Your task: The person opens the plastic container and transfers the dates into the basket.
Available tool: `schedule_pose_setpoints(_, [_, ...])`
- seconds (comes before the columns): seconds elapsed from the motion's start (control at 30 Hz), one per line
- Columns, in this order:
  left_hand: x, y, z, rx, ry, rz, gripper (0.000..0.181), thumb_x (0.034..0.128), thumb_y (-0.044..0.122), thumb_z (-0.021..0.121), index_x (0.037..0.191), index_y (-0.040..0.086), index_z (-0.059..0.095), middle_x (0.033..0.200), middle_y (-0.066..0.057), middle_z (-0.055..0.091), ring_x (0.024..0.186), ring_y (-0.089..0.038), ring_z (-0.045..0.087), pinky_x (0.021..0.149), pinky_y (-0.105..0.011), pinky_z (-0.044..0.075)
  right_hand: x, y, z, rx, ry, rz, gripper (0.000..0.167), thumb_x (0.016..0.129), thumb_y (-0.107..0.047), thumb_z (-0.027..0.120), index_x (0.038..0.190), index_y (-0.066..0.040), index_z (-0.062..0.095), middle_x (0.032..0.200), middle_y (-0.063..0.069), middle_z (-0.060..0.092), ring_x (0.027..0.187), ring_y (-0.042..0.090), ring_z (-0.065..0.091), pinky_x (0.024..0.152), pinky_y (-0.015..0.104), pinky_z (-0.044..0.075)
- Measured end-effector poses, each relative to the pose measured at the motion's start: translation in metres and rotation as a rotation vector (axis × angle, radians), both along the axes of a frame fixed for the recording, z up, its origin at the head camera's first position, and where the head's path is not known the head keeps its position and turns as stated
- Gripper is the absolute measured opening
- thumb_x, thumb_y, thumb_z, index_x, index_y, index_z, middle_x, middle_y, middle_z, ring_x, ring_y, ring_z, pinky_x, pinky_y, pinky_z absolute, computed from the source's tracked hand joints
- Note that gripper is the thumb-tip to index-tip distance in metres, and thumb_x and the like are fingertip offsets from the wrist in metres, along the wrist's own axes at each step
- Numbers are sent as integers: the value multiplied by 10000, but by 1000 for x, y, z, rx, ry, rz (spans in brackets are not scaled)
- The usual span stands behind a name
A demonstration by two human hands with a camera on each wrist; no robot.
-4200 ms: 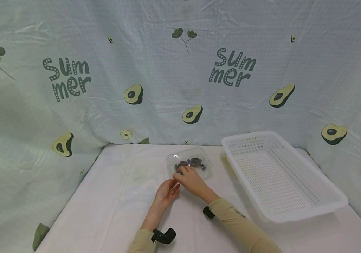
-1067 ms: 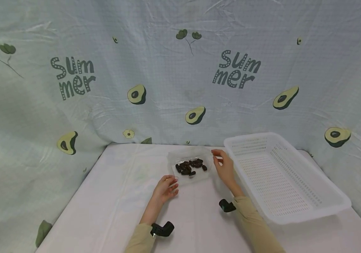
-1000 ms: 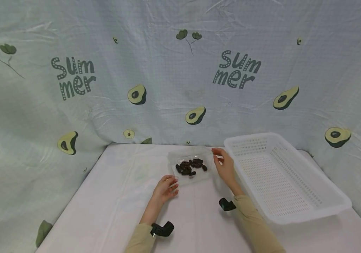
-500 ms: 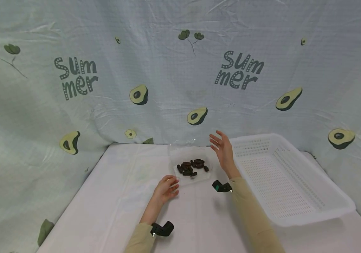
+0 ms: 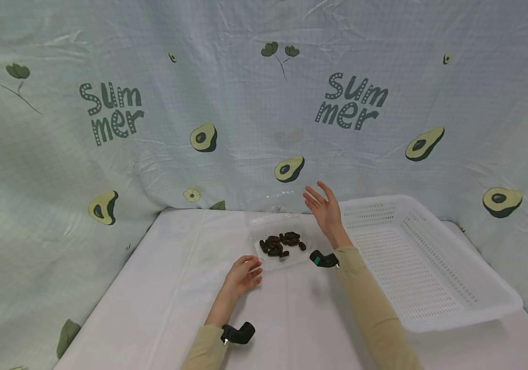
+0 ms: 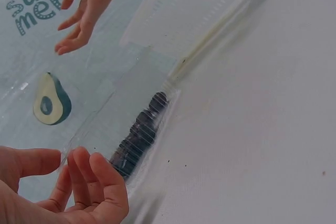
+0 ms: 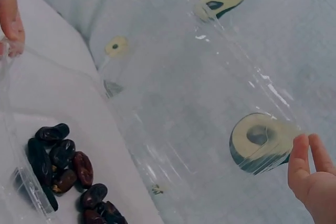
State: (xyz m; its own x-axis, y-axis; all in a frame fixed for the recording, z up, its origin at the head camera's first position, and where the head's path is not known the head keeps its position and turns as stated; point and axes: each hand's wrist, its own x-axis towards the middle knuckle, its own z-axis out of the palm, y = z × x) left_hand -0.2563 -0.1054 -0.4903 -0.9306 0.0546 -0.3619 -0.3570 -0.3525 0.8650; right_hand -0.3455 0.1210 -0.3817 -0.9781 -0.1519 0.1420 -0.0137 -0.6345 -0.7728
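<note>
A clear plastic clamshell box (image 5: 287, 264) sits at the far middle of the table with several dark brown dates (image 5: 274, 246) in it. Its transparent lid (image 5: 273, 203) stands raised at the back, seen large in the right wrist view. At the box's near left corner, my left hand (image 5: 241, 276) pinches the clear edge between thumb and fingers. My right hand (image 5: 329, 215) is up beside the lid's right side, fingers fairly straight; in the right wrist view its fingertips (image 7: 300, 148) touch the lid's edge.
A large white perforated plastic basket (image 5: 458, 317) stands right of the box, close to my right forearm. A white cloth covers the table (image 5: 189, 288). Behind it hangs a pale curtain (image 5: 245, 103) printed with avocados. Each wrist wears a black camera mount (image 5: 239, 333).
The lid came up from over the dates to a raised position. My right hand crossed from the front corner to the box's right side, then rose with the lid. My left hand barely moved.
</note>
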Motion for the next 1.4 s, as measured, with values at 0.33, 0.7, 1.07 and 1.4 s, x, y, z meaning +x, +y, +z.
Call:
schedule_pose_setpoints(0.33, [13,5,26,3,-43,29,28,914,106,477,926,81,482,776,22,524,690,-100,512,588,-245,444,1,0,9,11,-16,-10,357,971,-345,301,1299,-209,338,1423,179,301,1166,232,470,1006,328,343])
schedule_pose_setpoints(0.7, [15,8,26,36,-30,50,54,926,93,442,968,68,464,787,29,511,711,-102,502,599,-239,442,9,-2,4,272,13,-74,376,973,-251,347,1303,-71,345,1277,158,452,1126,259,482,896,293,415])
schedule_pose_setpoints(1.07, [17,11,30,61,-47,72,63,915,83,456,969,54,472,796,26,513,731,-103,507,609,-237,445,24,-12,-14,876,145,-72,331,940,-145,430,1237,-2,455,1206,219,524,1038,287,546,861,373,458])
schedule_pose_setpoints(1.4, [18,11,27,59,-50,56,131,919,81,451,1038,27,457,825,11,509,726,-103,516,607,-243,451,29,-28,-44,1291,513,-178,184,853,-84,568,1022,-24,610,941,127,648,844,248,608,737,336,497])
